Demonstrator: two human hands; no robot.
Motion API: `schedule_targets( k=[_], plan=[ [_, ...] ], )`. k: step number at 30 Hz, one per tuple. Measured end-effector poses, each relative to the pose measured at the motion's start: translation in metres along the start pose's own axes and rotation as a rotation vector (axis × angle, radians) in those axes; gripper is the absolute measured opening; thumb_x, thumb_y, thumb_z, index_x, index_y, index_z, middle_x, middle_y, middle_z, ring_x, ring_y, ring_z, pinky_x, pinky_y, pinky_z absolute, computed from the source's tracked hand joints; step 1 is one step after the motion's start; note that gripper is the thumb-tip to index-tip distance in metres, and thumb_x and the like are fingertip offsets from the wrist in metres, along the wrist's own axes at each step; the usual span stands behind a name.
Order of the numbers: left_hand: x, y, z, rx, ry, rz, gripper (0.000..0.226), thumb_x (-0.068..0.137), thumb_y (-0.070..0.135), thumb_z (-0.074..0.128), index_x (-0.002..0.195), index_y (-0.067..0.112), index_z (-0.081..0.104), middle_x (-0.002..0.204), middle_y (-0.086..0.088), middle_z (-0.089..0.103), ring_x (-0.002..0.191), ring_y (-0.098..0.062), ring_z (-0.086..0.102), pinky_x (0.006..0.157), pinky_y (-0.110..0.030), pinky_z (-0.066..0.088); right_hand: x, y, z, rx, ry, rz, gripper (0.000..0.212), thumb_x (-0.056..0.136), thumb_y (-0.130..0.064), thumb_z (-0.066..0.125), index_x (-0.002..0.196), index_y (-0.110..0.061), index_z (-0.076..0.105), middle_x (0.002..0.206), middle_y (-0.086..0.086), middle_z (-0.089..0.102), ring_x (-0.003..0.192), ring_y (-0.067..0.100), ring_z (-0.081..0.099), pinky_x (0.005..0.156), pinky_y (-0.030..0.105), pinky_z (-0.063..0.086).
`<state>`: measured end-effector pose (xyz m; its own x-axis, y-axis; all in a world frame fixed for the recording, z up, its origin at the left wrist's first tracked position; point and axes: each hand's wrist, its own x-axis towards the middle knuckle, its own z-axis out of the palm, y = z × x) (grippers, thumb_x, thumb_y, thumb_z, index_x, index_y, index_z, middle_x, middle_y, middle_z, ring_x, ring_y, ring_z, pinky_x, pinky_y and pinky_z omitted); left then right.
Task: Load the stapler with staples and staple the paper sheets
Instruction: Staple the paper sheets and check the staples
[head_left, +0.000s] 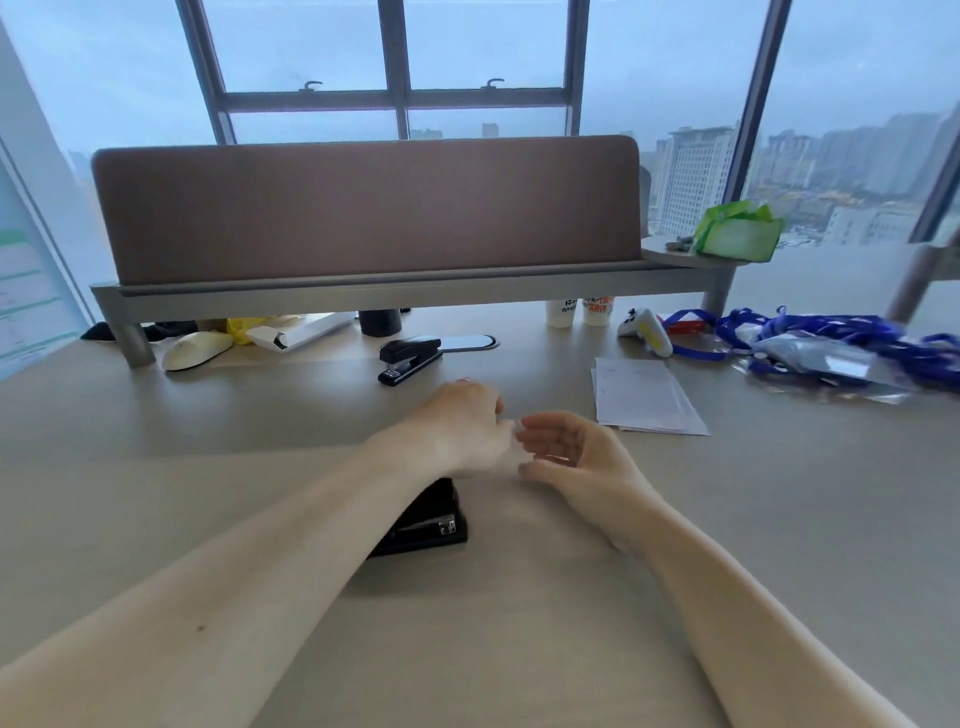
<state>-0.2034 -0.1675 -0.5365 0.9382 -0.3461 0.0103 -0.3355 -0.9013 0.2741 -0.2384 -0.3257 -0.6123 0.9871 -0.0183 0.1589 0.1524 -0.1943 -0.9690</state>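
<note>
Both hands meet over the middle of the pale table (727, 519). The left hand (460, 426) is curled, knuckles up, its fingertips pinching a small, blurred white piece (519, 441) at the spot where the two hands touch; what that piece is cannot be told. The right hand (574, 452) is cupped, palm turned left, fingers loosely spread around the same piece, so whether its grip has closed on it cannot be told.

Just near of the left hand and partly under the left wrist lies a black stapler (426, 522) on the table, a metal part showing at its near right end. A second black stapler (408, 358) sits farther off, near the table's middle, closed and angled. The stack of white paper sheets (644, 397) lies flat to the right of the hands, apart from them.

Along the far edge are a cream computer mouse (196, 350), two paper cups (579, 312), a white game controller (647, 330) and a heap of blue lanyards (831, 338) at far right.
</note>
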Motion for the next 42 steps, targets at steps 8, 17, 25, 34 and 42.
schedule_targets(
  k=[8, 17, 25, 34, 42],
  plan=[
    [0.02, 0.01, 0.022, 0.075, -0.27, -0.056, 0.056, 0.078, 0.057, 0.078, 0.122, 0.024, 0.066, 0.129, -0.002, 0.063, 0.116, -0.025, 0.058, 0.099, -0.036, 0.052, 0.008, 0.004, -0.069, -0.736, 0.313, -0.03, 0.032, 0.1, -0.039, 0.062, 0.126, -0.023, 0.07, 0.139, -0.001, 0.062, 0.136, 0.023, 0.049, 0.104, 0.034, 0.039],
    [0.016, 0.013, 0.021, 0.095, -0.262, -0.07, 0.074, 0.087, 0.058, 0.069, 0.15, 0.023, 0.052, 0.154, -0.008, 0.047, 0.147, -0.029, 0.039, 0.116, -0.037, 0.041, 0.011, 0.012, -0.068, -1.067, -0.032, 0.12, 0.063, 0.098, -0.07, 0.038, 0.156, -0.044, 0.037, 0.171, 0.003, 0.024, 0.158, 0.024, 0.021, 0.127, 0.042, 0.017],
    [0.019, 0.011, 0.022, 0.099, -0.267, -0.055, 0.075, 0.087, 0.06, 0.068, 0.151, 0.024, 0.051, 0.156, -0.008, 0.044, 0.148, -0.028, 0.036, 0.118, -0.037, 0.038, 0.01, 0.01, -0.066, -1.08, -0.025, 0.114, 0.068, 0.099, -0.069, 0.038, 0.159, -0.039, 0.032, 0.169, 0.003, 0.029, 0.156, 0.024, 0.024, 0.126, 0.041, 0.02],
    [0.022, 0.007, 0.027, 0.106, -0.258, -0.054, 0.077, 0.085, 0.064, 0.068, 0.15, 0.026, 0.051, 0.155, -0.007, 0.044, 0.149, -0.029, 0.034, 0.118, -0.04, 0.038, 0.014, 0.017, -0.067, -1.086, -0.006, 0.083, 0.062, 0.1, -0.065, 0.04, 0.155, -0.036, 0.041, 0.167, 0.003, 0.034, 0.155, 0.025, 0.029, 0.127, 0.041, 0.022],
    [0.02, 0.008, 0.024, 0.114, -0.272, -0.06, 0.076, 0.085, 0.064, 0.068, 0.149, 0.026, 0.051, 0.156, -0.006, 0.042, 0.149, -0.028, 0.033, 0.118, -0.039, 0.037, 0.013, 0.018, -0.067, -1.085, -0.01, 0.073, 0.061, 0.101, -0.063, 0.039, 0.155, -0.035, 0.04, 0.167, 0.001, 0.035, 0.156, 0.023, 0.028, 0.127, 0.041, 0.022]
  ],
)
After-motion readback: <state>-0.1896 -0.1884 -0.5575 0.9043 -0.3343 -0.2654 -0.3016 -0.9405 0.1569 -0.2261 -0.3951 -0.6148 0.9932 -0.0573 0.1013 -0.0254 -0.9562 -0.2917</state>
